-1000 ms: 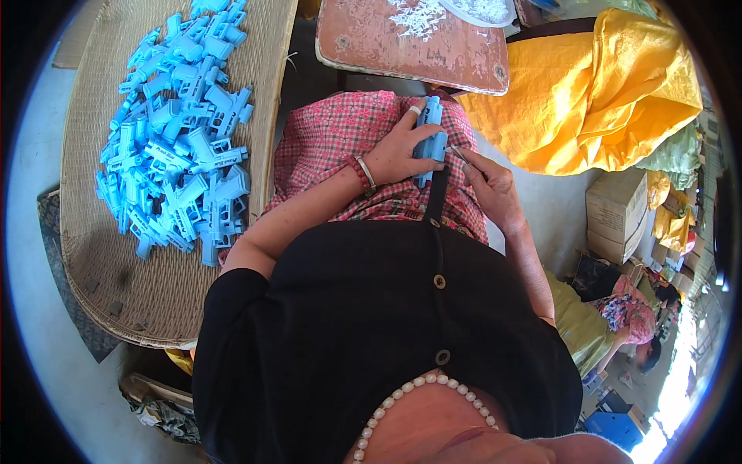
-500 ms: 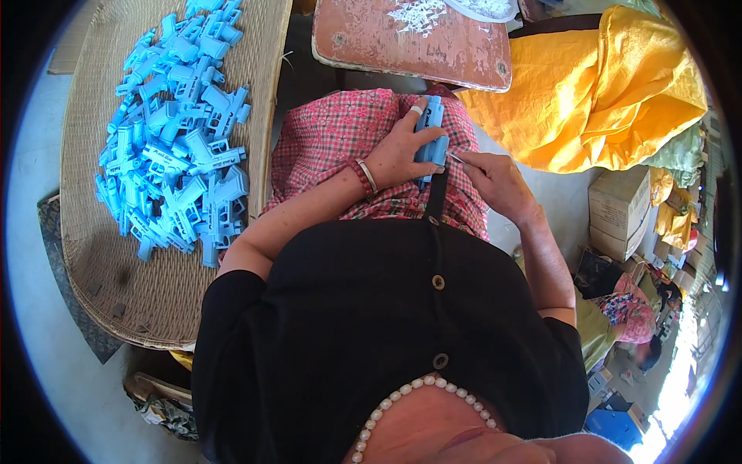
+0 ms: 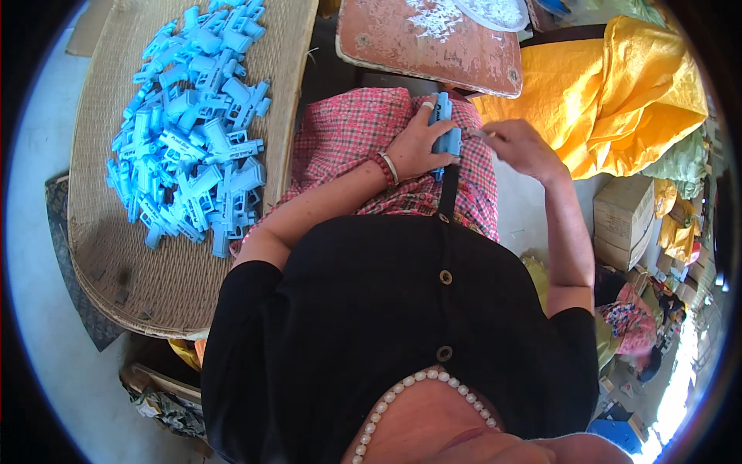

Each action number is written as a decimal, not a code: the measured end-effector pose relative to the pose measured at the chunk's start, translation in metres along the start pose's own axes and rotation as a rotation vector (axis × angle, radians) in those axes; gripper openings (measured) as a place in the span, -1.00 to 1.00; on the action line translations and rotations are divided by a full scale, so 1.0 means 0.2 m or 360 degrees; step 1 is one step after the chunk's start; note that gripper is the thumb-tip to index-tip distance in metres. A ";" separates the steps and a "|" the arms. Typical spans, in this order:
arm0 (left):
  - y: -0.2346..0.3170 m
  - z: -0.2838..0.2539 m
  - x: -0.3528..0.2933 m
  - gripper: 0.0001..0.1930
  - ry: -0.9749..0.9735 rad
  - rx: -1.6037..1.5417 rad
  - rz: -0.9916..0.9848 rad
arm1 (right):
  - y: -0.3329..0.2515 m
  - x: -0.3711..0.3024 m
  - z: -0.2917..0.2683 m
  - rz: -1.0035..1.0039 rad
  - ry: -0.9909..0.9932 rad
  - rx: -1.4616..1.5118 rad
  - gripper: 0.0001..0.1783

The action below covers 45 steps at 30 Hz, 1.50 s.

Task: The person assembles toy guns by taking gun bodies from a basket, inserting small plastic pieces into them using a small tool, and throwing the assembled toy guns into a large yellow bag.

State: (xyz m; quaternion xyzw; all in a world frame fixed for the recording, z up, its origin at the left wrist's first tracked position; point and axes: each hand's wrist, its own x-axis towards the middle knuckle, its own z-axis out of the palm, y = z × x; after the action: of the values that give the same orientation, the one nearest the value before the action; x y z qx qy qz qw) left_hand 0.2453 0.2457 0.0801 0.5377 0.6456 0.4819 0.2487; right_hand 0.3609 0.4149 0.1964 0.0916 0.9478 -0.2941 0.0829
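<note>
I see left hand (image 3: 413, 148) gripping blue toy pistol (image 3: 450, 141); right hand (image 3: 527, 147) apart, right of it, can't tell if pinching.

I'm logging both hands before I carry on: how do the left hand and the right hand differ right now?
The left hand holds a blue toy gun on the lap; the right hand is apart from that toy, to its right. The left hand is spread across the toy, while the right hand is curled in. Bracelets circle the left hand's wrist; none shows at the right hand's. Both hands are ungloved.
</note>
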 end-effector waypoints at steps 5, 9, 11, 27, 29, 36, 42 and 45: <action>0.01 -0.01 0.02 -0.28 0.0100 -0.0210 -0.0036 | -0.04 0.01 0.34 0.0126 0.0662 0.0353 -0.47; 0.08 -0.32 0.03 -0.46 0.0254 -0.0374 -0.0042 | -0.07 -0.10 0.34 0.0510 0.0747 0.0401 -0.53; -0.04 -0.58 0.05 -0.76 0.0716 0.0197 -0.0063 | 0.00 -0.25 0.24 0.0595 0.0875 0.0600 -0.58; -1.17 -1.11 -0.52 -0.41 -0.0321 0.1694 -0.0956 | 0.82 -0.78 -1.09 0.0914 0.2678 0.0048 -0.62; -1.12 -1.13 -0.51 -0.39 -0.0095 0.1621 -0.0968 | 0.54 -0.54 -1.02 0.0757 0.2486 0.0347 -0.68; -0.13 -1.05 -0.05 -0.44 0.0872 0.0975 -0.0120 | 0.61 0.11 -0.15 0.0329 0.1351 0.0506 -0.75; 0.25 -0.55 0.03 -0.50 0.0293 0.0438 0.0176 | 0.56 0.62 0.14 0.0317 0.1050 0.0351 -0.73; 0.15 -0.30 0.00 -0.46 0.0105 0.0131 0.0110 | 0.51 0.78 0.21 0.0224 0.1036 0.0030 -0.67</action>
State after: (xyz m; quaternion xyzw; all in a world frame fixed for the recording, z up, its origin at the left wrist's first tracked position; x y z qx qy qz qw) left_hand 0.2089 0.2236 0.1320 0.5533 0.6536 0.4808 0.1882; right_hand 0.2360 0.4936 0.0736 0.2469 0.9130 -0.2517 -0.2050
